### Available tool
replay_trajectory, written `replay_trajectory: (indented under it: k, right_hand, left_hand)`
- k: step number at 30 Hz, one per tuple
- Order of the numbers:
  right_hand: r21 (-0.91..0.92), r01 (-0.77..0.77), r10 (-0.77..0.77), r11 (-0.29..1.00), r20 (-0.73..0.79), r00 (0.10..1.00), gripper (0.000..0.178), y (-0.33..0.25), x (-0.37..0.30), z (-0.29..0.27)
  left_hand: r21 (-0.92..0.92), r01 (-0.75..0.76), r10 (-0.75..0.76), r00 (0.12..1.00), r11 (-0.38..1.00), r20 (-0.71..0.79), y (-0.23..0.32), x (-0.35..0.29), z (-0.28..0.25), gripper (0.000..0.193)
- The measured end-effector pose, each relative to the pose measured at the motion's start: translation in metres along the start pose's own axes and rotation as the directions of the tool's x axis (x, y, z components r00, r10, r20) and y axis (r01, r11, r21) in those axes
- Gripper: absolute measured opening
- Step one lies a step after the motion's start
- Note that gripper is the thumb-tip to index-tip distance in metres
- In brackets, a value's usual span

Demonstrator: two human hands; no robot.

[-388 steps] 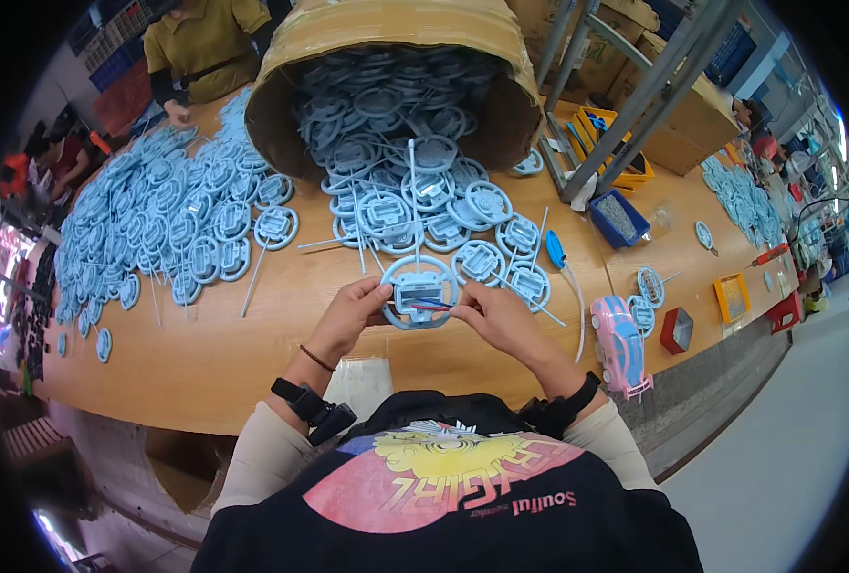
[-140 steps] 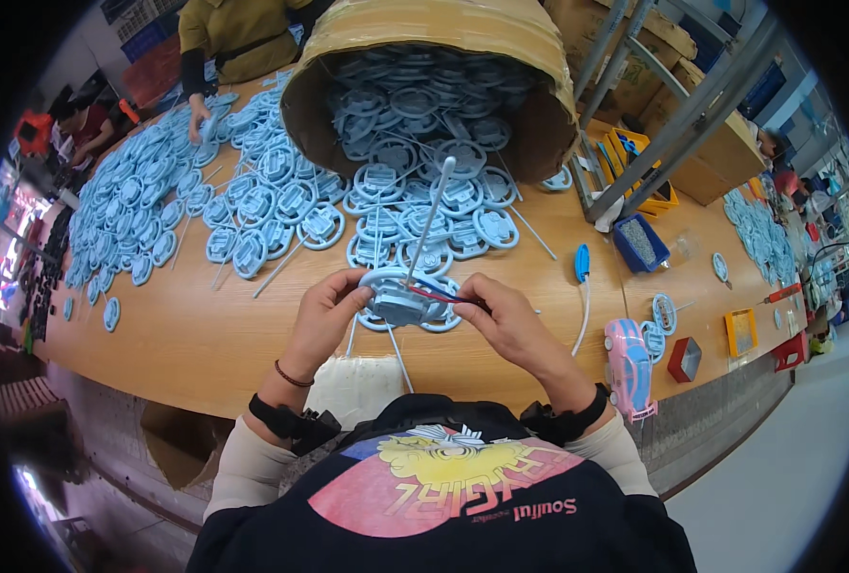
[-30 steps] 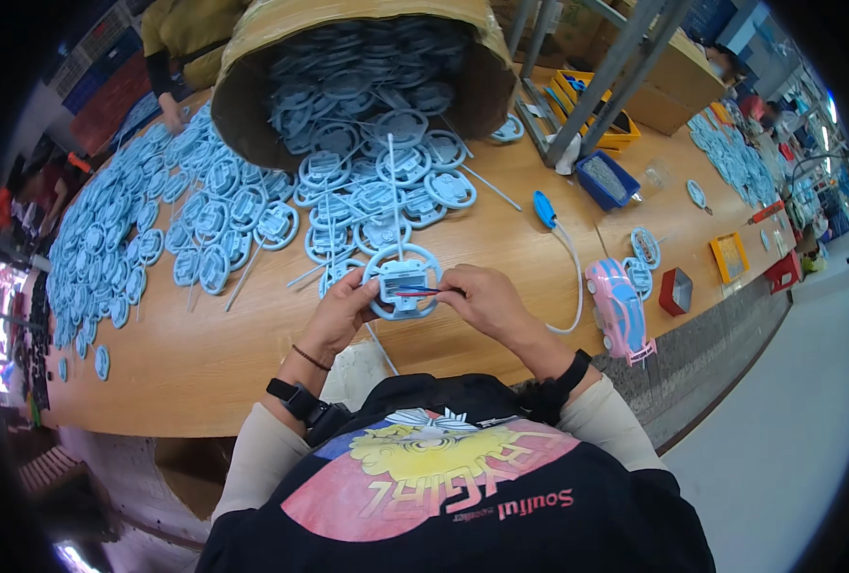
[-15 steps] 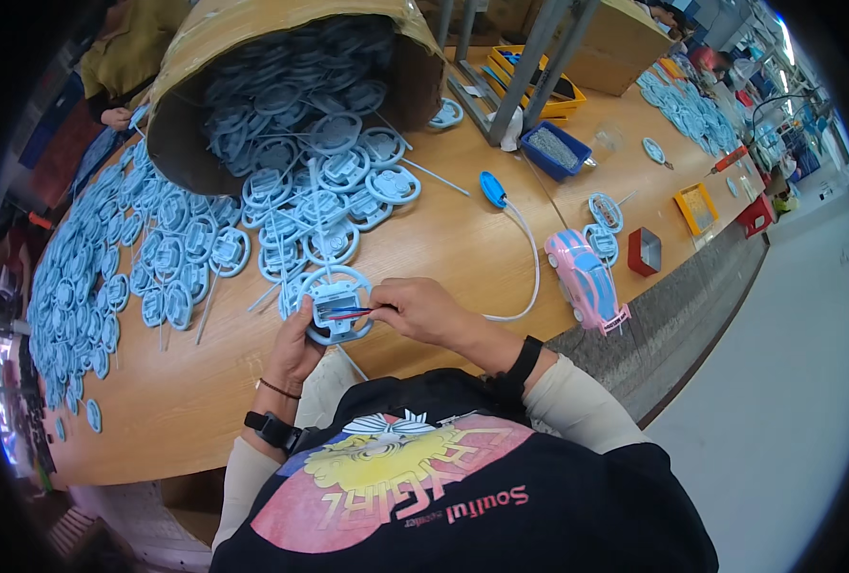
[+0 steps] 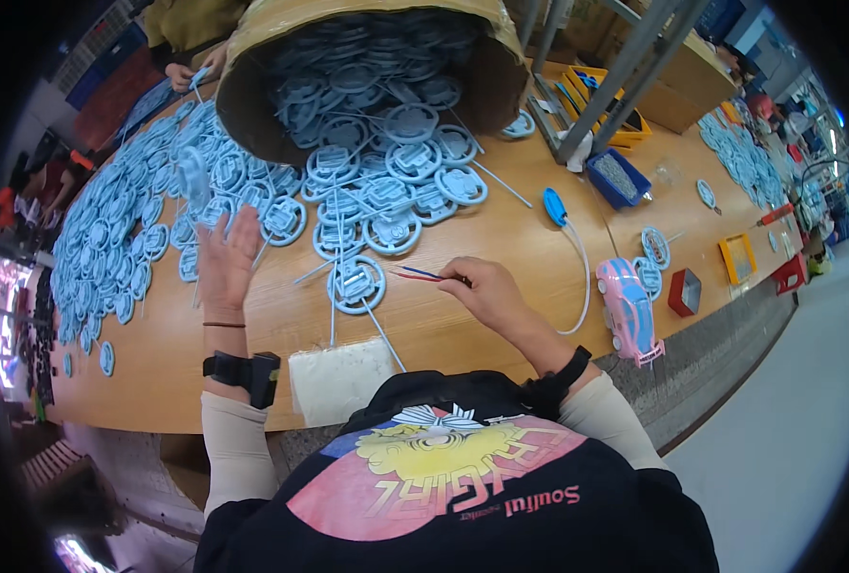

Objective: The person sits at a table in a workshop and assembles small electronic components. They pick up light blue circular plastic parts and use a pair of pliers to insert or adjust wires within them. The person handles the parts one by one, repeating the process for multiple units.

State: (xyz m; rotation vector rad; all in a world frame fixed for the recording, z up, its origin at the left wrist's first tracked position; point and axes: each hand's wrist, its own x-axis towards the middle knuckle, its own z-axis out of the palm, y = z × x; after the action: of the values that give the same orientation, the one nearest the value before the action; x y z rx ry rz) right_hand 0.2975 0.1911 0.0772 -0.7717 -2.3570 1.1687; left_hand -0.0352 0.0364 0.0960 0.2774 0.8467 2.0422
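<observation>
Blue wheel (image 5: 192,179) has gone from spread, empty left hand (image 5: 228,263) (right hand (image 5: 488,292) pinches strips (image 5: 430,277))

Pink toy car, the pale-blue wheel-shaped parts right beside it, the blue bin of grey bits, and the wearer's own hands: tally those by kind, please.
Pink toy car: 1
Wheel-shaped parts beside it: 2
Blue bin of grey bits: 1
Wearer's hands, left hand and right hand: 2
Total: 6

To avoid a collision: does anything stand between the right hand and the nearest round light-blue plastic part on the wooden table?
Nothing visible does: between the right hand and that light-blue plastic part, only the held thin red and blue pieces reach out, over the wooden table.
</observation>
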Motion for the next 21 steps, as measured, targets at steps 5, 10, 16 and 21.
replay_trajectory:
  k: [5, 10, 16, 21]
  right_hand:
    - [-0.005, -0.026, 0.026, 1.0, 0.07, 0.997, 0.014, 0.005, -0.003, 0.008]
    - [-0.036, -0.02, 0.023, 0.999, 0.083, 0.996, 0.015, 0.012, -0.007, 0.011]
    - [-0.021, 0.012, -0.011, 1.0, 0.058, 0.998, 0.014, 0.015, -0.012, 0.006]
    - [0.003, -0.004, 0.004, 1.0, 0.012, 1.0, 0.014, 0.017, -0.016, 0.001]
  left_hand:
    - [0.883, 0.097, -0.411, 0.904, 0.459, 0.115, -0.074, -0.024, 0.003, 0.027]
    - [0.634, -0.691, -0.305, 0.723, -0.348, 0.62, -0.138, -0.031, 0.008, 0.033]
    - [0.305, -0.645, -0.459, 0.734, -0.701, 0.5, -0.158, -0.002, 0.018, 0.032]
    - [0.143, -0.683, -0.535, 0.669, -0.716, 0.515, -0.158, 0.008, 0.011, 0.028]
